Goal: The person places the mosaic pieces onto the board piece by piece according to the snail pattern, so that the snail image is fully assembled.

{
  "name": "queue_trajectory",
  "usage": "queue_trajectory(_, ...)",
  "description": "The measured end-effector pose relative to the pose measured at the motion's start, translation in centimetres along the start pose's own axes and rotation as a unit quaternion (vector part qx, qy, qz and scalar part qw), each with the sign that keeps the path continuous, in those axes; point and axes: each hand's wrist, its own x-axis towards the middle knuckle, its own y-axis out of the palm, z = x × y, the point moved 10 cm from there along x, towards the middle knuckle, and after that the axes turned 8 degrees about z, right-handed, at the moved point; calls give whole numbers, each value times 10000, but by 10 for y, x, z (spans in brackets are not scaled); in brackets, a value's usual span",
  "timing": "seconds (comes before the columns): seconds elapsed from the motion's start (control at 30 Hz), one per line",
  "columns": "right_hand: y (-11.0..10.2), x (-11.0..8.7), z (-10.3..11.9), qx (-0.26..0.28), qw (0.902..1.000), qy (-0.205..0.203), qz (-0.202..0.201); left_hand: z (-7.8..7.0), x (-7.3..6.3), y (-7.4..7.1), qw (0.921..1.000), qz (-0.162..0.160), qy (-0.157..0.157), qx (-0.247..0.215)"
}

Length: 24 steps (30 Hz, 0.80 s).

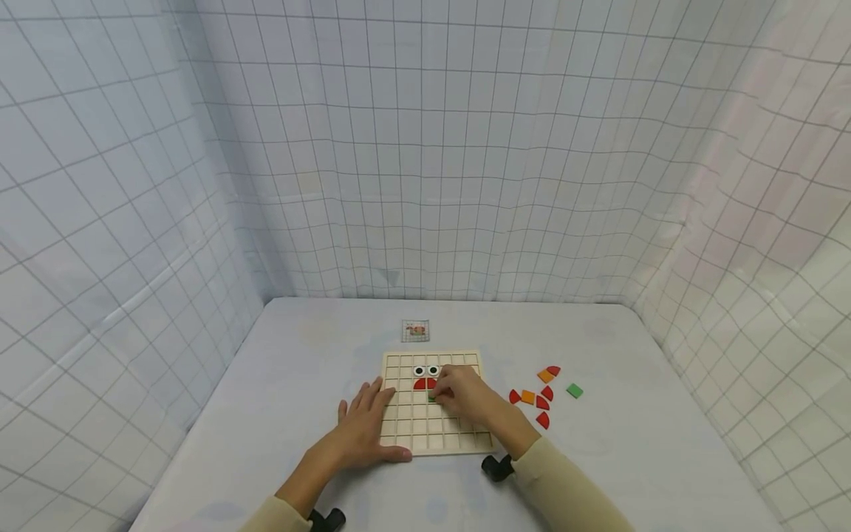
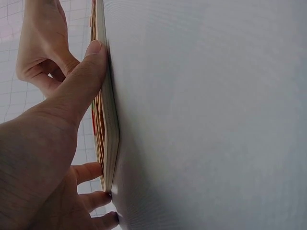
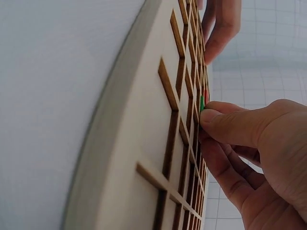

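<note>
A wooden grid board (image 1: 405,427) lies on the table in front of the person. The right hand (image 1: 467,396) pinches a small green square tile (image 3: 202,102) between thumb and fingertips, low over a cell just under the red pieces. Two white eye tiles (image 1: 419,371) sit in upper cells, with two red quarter-circle tiles (image 1: 419,384) below them. The left hand (image 1: 362,428) rests spread at the board's left side, its thumb (image 2: 91,72) against the near edge and fingers at the left edge; none of them curls round a thing.
A small picture card (image 1: 415,331) lies behind the board. To the right are scattered loose red quarter-circle tiles (image 1: 543,420), orange square tiles (image 1: 528,397) and a green square tile (image 1: 575,390). White grid-patterned curtains (image 1: 425,162) enclose the table (image 1: 306,347) at the back and sides.
</note>
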Motion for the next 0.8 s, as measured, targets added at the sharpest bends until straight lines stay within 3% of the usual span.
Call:
queue_trajectory(0.2, -3, -3, 1, -102, 9999, -59, 43, -1, 1, 1, 10000, -10, 18, 28)
queue_trajectory(0.43, -17, -18, -5, -108, 9998, 62, -172, 0, 2, 2, 9999, 32, 97, 33)
queue_trajectory(0.63, -31, -38, -22, -97, 9991, 251, -337, 2, 1, -4, 9996, 125, 239, -50)
queue_trajectory(0.8, -39, -58, -46, 10, 9973, 643, -349, 5, 0, -6, 9993, 152, 308, -163)
